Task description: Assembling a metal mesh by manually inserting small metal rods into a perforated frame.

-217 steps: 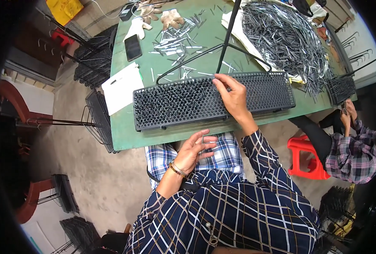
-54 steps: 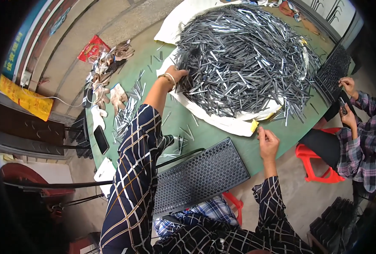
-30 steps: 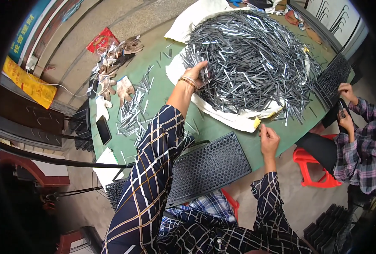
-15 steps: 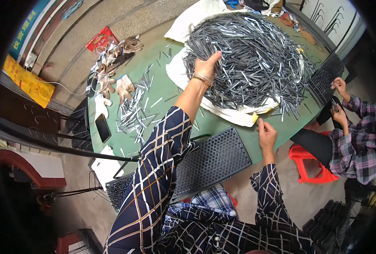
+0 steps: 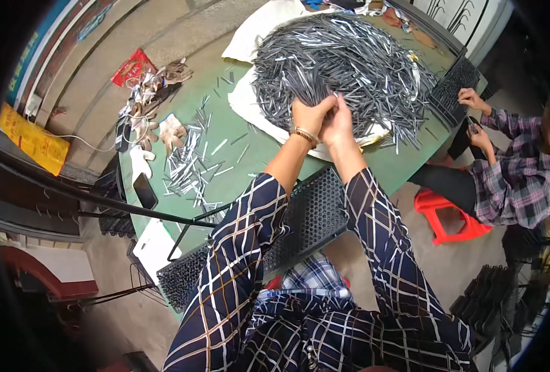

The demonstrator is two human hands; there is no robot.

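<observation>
Pile of grey metal rods (image 5: 349, 56): my left hand (image 5: 309, 115) and right hand (image 5: 337, 121) are gripping rods together at its near edge.

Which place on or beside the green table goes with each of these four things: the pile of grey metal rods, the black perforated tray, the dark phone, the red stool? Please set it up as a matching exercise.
Things:
1. pile of grey metal rods
2. black perforated tray
3. dark phone
4. red stool

Places:
A. at the table's near edge, under the person's forearms
B. on the floor, off the table's right side
C. on white sheeting at the far end, where both hands dig in
D. near the table's left edge

Pairs: 1-C, 2-A, 3-D, 4-B
</observation>
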